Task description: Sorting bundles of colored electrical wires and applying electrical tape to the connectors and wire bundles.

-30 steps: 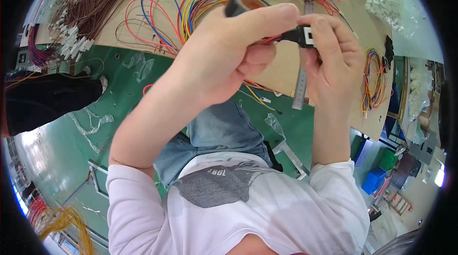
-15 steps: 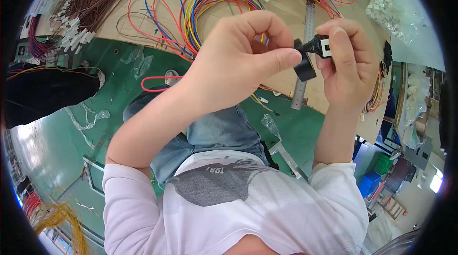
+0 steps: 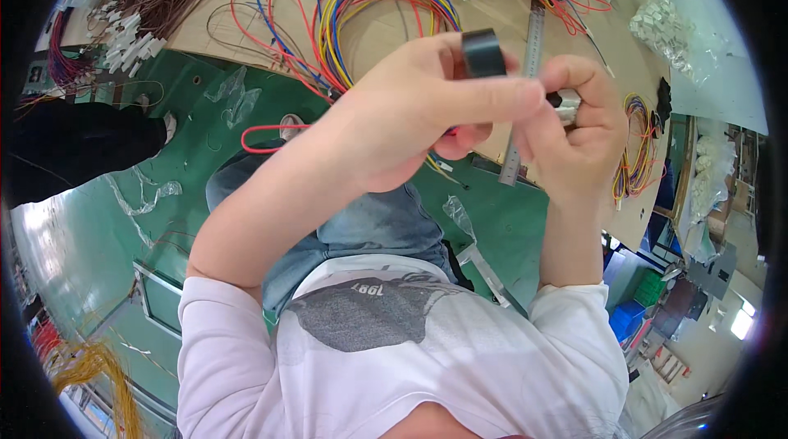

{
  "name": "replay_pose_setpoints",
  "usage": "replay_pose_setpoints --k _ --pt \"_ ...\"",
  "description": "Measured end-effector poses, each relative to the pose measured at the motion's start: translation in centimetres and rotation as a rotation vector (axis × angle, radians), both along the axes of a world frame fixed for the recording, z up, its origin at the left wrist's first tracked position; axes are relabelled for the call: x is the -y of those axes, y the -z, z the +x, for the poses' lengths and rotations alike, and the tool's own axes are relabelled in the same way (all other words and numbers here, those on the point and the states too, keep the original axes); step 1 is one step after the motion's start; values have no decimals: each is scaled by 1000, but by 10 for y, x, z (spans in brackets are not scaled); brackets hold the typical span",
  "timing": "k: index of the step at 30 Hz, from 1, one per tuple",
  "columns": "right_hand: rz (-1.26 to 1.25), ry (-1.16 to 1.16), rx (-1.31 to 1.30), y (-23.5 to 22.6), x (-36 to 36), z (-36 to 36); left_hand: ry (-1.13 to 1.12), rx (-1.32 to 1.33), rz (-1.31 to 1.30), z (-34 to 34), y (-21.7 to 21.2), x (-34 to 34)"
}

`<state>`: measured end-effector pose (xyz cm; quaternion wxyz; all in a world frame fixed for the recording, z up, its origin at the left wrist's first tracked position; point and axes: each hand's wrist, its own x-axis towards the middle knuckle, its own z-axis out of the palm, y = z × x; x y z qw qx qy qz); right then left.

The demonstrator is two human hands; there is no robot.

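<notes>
Connector, white (image 3: 568, 102) and partly hidden, sits above the counter (image 3: 505, 20) in the curled grasp of a person's right hand (image 3: 579, 131). It looks light, hard and rigid, best pinched by its flat sides. The left hand (image 3: 427, 107), thumb reaching to the right fingertips, carries a black tape roll (image 3: 483, 53) at its fingers; the roll should prove light and firm, tacky on its adhesive side, and best held by its rim. Beyond lie a metal ruler (image 3: 532, 45) and a coil of flexible-looking coloured wires (image 3: 328, 49).
</notes>
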<state>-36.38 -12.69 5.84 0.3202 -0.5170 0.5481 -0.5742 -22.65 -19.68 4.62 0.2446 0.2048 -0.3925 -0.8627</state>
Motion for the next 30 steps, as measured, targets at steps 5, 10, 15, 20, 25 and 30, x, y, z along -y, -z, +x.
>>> replay_pose_setpoints --k 5,10,15,20,25,30 --pt "150 152 300 -16 1 11 -186 -123 78 8 2 -7" --pt "227 168 266 -18 8 9 -183 -256 -905 17 22 -4" --pt "158 76 190 -17 2 8 -233 110 -631 4 17 -18" --pt "98 86 64 -8 0 9 -232 395 -925 -1 18 -7" --pt "4 71 125 -3 2 8 168 -41 91 7 10 4" --pt "69 163 350 -9 0 3 -67 -73 196 15 -2 -8"
